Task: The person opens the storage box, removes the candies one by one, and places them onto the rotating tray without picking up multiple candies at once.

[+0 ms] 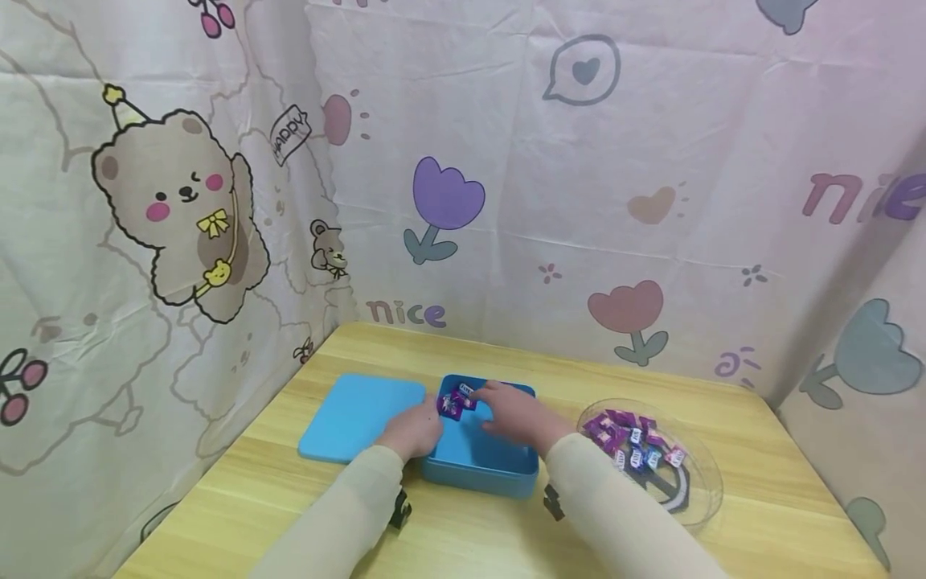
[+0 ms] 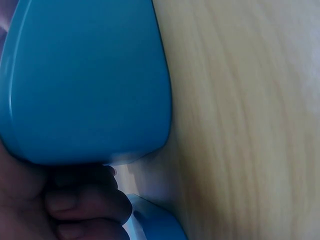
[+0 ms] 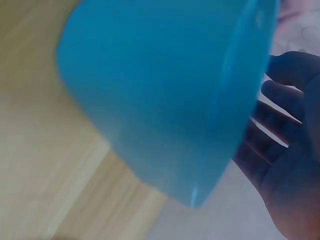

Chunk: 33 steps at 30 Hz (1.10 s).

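A blue rectangular box (image 1: pixel 481 480) stands uncovered on the table, with several purple wrapped candies (image 1: pixel 451 404) in its far left corner. My left hand (image 1: pixel 415 428) grips the box's left side; in the left wrist view its curled fingers (image 2: pixel 90 202) lie against the outer wall. Over the box's far right part hovers my right hand (image 1: pixel 522 412), fingertips pointing toward the candies. The right wrist view shows that hand's fingers (image 3: pixel 285 100) loosely spread above the rim, with nothing seen between them.
Left of the box lies a flat light-blue lid (image 1: pixel 362 414). A clear round dish (image 1: pixel 712 490) on the right holds more purple, pink and blue wrapped candies (image 1: pixel 611 430). Printed curtains (image 1: pixel 506 201) hang behind and beside the wooden table (image 1: pixel 260 515).
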Each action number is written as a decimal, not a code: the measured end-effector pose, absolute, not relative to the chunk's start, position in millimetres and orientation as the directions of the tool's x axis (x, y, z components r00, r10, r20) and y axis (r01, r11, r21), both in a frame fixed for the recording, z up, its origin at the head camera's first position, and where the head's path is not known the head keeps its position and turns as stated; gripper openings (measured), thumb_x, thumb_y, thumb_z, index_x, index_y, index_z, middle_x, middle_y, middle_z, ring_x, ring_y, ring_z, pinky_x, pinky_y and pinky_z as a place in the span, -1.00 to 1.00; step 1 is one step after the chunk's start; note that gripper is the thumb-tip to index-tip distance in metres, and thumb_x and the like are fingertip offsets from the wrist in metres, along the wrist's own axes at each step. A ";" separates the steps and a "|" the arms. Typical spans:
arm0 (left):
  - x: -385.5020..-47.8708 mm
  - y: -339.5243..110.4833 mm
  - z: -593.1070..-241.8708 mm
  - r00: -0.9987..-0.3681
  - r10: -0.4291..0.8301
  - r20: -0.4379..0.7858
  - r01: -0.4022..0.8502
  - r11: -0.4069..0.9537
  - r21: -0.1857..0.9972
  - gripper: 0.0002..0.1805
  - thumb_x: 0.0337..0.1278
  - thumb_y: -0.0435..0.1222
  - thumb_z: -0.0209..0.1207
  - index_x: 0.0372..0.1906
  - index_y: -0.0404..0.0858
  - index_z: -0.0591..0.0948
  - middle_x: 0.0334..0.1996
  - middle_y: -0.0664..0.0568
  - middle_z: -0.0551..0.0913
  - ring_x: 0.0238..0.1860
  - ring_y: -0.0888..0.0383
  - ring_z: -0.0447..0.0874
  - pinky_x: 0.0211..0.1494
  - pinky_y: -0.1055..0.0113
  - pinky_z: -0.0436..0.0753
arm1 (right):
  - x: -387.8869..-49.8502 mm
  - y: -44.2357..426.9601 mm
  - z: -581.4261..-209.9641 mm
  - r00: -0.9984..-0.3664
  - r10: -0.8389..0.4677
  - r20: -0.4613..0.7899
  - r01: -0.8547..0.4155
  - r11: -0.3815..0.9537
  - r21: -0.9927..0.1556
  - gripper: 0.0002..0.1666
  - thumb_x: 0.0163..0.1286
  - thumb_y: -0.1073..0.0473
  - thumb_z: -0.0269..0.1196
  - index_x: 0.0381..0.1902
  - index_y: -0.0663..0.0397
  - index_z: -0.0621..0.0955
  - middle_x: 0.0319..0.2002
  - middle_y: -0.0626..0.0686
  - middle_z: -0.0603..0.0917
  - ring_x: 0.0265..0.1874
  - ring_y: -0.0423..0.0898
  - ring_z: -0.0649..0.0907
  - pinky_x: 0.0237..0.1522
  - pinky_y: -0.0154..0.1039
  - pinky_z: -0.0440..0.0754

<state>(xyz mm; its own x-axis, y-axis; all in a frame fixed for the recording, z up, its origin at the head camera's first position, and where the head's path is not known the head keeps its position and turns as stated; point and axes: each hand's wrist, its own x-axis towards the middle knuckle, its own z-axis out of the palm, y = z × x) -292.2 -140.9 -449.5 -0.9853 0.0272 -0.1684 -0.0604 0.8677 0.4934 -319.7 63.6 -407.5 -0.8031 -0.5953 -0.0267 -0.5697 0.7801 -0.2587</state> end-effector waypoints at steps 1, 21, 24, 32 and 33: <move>-292.2 -140.8 -449.4 -0.985 0.029 -0.169 -0.059 0.867 0.494 -0.32 0.53 -0.19 -0.14 0.58 -0.42 0.05 0.45 -0.26 0.34 0.19 -0.10 0.50 0.29 -0.25 0.42 | -319.4 58.6 -409.8 -0.802 -0.596 -0.042 -0.566 0.781 -0.263 -0.42 0.44 0.09 0.31 0.39 -0.06 0.53 0.37 0.07 0.50 0.32 0.09 0.51 0.27 0.10 0.49; -292.9 -142.7 -448.4 -0.989 0.090 -0.115 0.029 0.894 0.446 -0.38 0.51 -0.25 -0.12 0.48 -0.53 0.19 0.32 -0.31 0.48 0.06 -0.05 0.57 0.18 -0.11 0.55 | -312.7 0.2 -445.2 -0.818 -0.572 -0.055 -0.568 0.819 -0.077 -0.39 0.55 0.04 0.15 0.51 -0.13 0.39 0.39 0.02 0.47 0.36 0.06 0.46 0.32 0.02 0.45; -292.7 -142.9 -448.5 -0.990 0.087 -0.111 0.028 0.892 0.452 -0.39 0.50 -0.25 -0.13 0.48 -0.54 0.20 0.30 -0.32 0.50 0.04 -0.06 0.58 0.13 -0.10 0.57 | -310.2 -1.6 -444.5 -0.821 -0.566 -0.069 -0.565 0.824 -0.040 -0.42 0.59 0.00 0.10 0.50 -0.12 0.41 0.40 0.03 0.47 0.38 0.06 0.43 0.31 0.04 0.46; -293.3 -142.5 -449.1 -0.991 0.075 -0.114 0.016 0.892 0.452 -0.36 0.51 -0.24 -0.13 0.50 -0.53 0.16 0.37 -0.31 0.43 0.18 -0.11 0.54 0.26 -0.15 0.49 | -309.7 -0.3 -441.6 -0.848 -0.516 -0.120 -0.517 0.856 -0.023 -0.51 0.58 0.05 0.13 0.40 -0.06 0.53 0.37 0.07 0.48 0.35 0.08 0.47 0.29 0.06 0.47; -293.0 -142.4 -449.2 -0.990 0.075 -0.116 0.015 0.892 0.452 -0.36 0.50 -0.24 -0.12 0.50 -0.53 0.16 0.37 -0.31 0.43 0.18 -0.11 0.54 0.27 -0.15 0.48 | -309.5 0.6 -441.2 -0.854 -0.506 -0.123 -0.507 0.861 -0.025 -0.53 0.58 0.06 0.14 0.38 -0.05 0.55 0.35 0.07 0.50 0.33 0.08 0.49 0.28 0.06 0.48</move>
